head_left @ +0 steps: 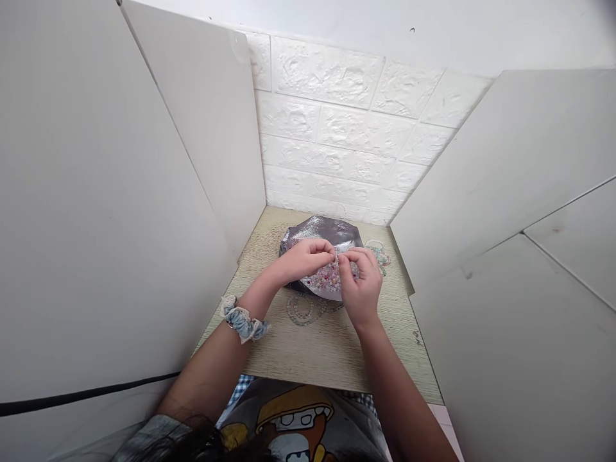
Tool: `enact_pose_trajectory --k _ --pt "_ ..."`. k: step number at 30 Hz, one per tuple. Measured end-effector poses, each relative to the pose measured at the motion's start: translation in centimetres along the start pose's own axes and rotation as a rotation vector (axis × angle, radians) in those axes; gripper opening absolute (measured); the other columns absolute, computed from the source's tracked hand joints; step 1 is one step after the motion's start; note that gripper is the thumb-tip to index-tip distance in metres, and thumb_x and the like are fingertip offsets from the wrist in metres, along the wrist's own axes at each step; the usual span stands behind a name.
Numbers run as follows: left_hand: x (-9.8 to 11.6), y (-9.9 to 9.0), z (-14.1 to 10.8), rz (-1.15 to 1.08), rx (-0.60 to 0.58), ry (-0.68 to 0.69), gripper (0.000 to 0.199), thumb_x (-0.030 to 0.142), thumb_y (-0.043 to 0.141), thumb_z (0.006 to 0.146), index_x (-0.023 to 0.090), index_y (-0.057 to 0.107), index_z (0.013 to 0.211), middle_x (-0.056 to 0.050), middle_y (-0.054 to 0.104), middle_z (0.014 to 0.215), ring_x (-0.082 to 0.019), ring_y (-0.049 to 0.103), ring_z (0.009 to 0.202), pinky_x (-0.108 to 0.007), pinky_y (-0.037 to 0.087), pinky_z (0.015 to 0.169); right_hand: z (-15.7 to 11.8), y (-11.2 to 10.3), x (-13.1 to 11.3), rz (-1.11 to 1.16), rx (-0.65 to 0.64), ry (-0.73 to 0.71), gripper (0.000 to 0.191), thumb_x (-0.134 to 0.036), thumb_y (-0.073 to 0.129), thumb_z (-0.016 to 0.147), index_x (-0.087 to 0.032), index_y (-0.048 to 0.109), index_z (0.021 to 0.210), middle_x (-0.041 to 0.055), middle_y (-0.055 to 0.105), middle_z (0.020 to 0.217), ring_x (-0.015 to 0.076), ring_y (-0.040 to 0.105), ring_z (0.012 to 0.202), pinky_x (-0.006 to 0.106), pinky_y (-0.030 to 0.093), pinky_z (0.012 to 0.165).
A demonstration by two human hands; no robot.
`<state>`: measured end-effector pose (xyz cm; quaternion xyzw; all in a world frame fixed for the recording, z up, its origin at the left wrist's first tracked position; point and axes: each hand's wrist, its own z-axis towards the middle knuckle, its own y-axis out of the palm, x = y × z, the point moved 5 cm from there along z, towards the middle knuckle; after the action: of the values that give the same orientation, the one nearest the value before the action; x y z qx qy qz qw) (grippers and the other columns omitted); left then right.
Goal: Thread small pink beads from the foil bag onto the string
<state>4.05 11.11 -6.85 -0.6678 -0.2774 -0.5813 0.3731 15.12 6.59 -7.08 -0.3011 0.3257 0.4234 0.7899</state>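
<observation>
Both hands meet above an open silver-lined bag [322, 228] that holds many small pink, white and red beads [325, 277]. My left hand [308, 260] pinches thumb and forefinger together over the beads. Close beside it on the right, my right hand [360, 279] is also closed in a pinch, its fingertips nearly touching the left ones. Whatever lies between the fingertips is too small to make out. Strung bead bracelets [301, 309] lie on the table in front of the bag, and more pale green and white bracelets [378, 253] lie to its right, partly behind my right hand.
The bag stands on a narrow wood-grain table [298, 353]. White panels [192, 96] rise close on the left, with more panels [500, 192] on the right. A white brick-pattern wall [332, 128] closes the back. Tiny objects [416, 337] lie near the right table edge.
</observation>
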Motion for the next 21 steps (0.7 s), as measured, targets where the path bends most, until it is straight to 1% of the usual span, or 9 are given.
enact_pose_trajectory --k 2,5,7,10,14,17,21 --pt "0.2 0.2 -0.2 -0.044 -0.071 0.010 0.005 0.020 0.043 0.068 0.016 0.045 0.064 0.005 0.033 0.048 -0.004 0.030 0.041 -0.019 0.021 0.039 0.3 0.1 -0.4 0.064 -0.056 0.056 0.012 -0.027 0.048 0.076 -0.020 0.053 0.068 -0.0005 0.051 0.070 0.0108 0.049 0.068 0.025 0.039 0.066" --pt "0.5 0.3 -0.4 -0.116 -0.158 0.048 0.005 0.015 0.039 0.066 0.015 0.043 0.064 0.005 0.035 0.050 -0.005 0.033 0.040 -0.019 0.022 0.039 1.0 -0.1 -1.2 0.318 -0.139 0.190 0.012 -0.029 0.042 0.081 -0.020 0.046 0.075 -0.0040 0.051 0.060 0.0069 0.047 0.051 0.021 0.038 0.051" --pt "0.5 0.3 -0.6 -0.143 -0.204 0.060 0.006 0.013 0.037 0.065 0.015 0.043 0.064 0.005 0.036 0.049 -0.005 0.033 0.040 -0.019 0.023 0.039 1.9 -0.8 -2.2 0.482 -0.151 0.209 0.011 -0.030 0.040 0.082 -0.020 0.042 0.078 -0.0053 0.054 0.060 0.0061 0.048 0.045 0.020 0.038 0.046" --pt "0.6 0.5 -0.8 -0.163 -0.281 0.072 0.007 0.011 0.036 0.063 0.015 0.042 0.061 0.004 0.038 0.050 -0.005 0.035 0.042 -0.019 0.026 0.040 3.6 -2.3 -4.1 0.586 -0.101 0.137 0.012 -0.031 0.041 0.082 -0.020 0.040 0.078 -0.0046 0.059 0.064 0.0058 0.052 0.046 0.019 0.041 0.046" --pt "0.8 1.1 -1.1 -0.207 -0.407 0.084 0.007 0.009 0.035 0.059 0.014 0.039 0.057 0.002 0.040 0.052 -0.006 0.037 0.044 -0.020 0.027 0.042 5.6 -4.0 -6.7 0.601 -0.030 0.018 0.013 -0.031 0.042 0.082 -0.020 0.039 0.076 -0.0049 0.059 0.064 0.0053 0.054 0.047 0.019 0.045 0.048" --pt "0.8 1.3 -1.1 -0.197 -0.436 0.085 0.008 0.009 0.034 0.057 0.014 0.040 0.056 0.002 0.041 0.053 -0.008 0.041 0.047 -0.021 0.030 0.045 6.8 -4.6 -8.1 0.582 0.005 -0.046 0.012 -0.029 0.041 0.083 -0.020 0.039 0.077 -0.0051 0.058 0.065 0.0047 0.055 0.049 0.019 0.047 0.051" --pt "0.7 1.4 -1.0 -0.185 -0.438 0.062 0.008 0.008 0.034 0.056 0.014 0.040 0.057 0.002 0.041 0.055 -0.008 0.043 0.049 -0.021 0.034 0.048 7.8 -5.1 -8.9 0.567 0.029 -0.090 0.009 -0.028 0.039 0.084 -0.020 0.040 0.079 -0.0060 0.058 0.068 0.0034 0.055 0.051 0.019 0.048 0.055"
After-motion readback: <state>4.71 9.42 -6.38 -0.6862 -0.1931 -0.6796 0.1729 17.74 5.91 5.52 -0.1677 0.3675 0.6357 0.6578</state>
